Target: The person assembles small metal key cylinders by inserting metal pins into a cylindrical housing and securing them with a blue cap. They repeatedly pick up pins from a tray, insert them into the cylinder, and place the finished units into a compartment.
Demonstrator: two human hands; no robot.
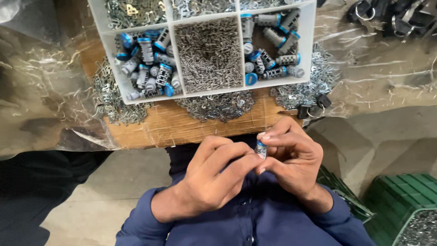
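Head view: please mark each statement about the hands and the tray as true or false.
1. Both hands, left hand and right hand, hold one small blue-capped cylinder. True.
2. The tray is black. False: it is white.
3. The middle compartment holds small metal pins. True.
4. The tray stands on the floor. False: it rests on a wooden board.
5. A green crate is by the right arm. True.

tray [107,45] top centre, on board [154,127] | pins [209,52] in middle cell, cylinders [145,61] in cells left and right | hands [214,175] lower centre, below board | crate [396,196] lower right
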